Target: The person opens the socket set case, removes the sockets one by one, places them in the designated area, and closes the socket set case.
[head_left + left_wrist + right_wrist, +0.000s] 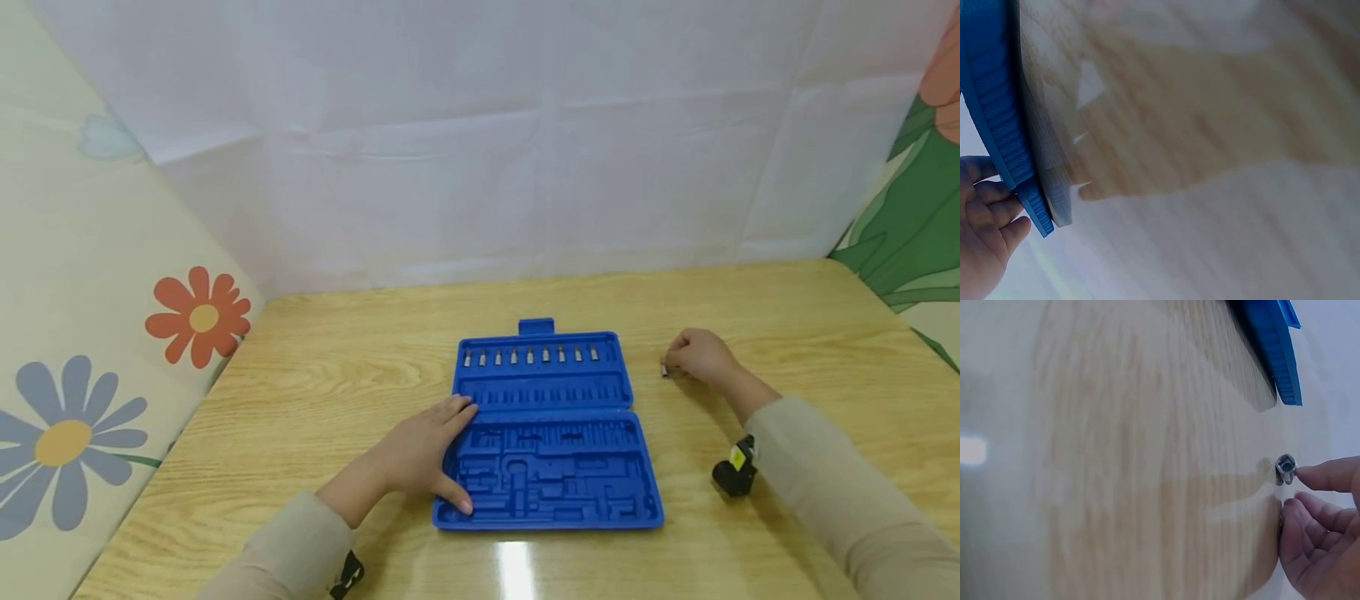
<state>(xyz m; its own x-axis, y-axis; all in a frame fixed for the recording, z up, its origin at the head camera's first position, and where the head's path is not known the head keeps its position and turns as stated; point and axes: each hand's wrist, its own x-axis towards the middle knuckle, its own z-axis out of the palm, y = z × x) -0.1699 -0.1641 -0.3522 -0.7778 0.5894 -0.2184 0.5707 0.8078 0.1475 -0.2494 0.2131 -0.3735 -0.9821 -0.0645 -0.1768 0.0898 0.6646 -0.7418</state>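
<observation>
A blue plastic socket-set case lies unfolded flat on the table. Along the upper part of its lid stands a row of several metal bit sockets; the moulded slots of the lower half hold nothing. My left hand rests on the case's left edge, its fingers by the hinge and its thumb on the lower rim. To the right of the lid, my right hand pinches a small bit socket low at the table top. The socket's hollow end faces the right wrist camera, with the thumb tip against its side.
The case's latch tab sticks out at the back. The glossy wooden table reaches back to a white cloth wall. A black wrist camera hangs below the right sleeve.
</observation>
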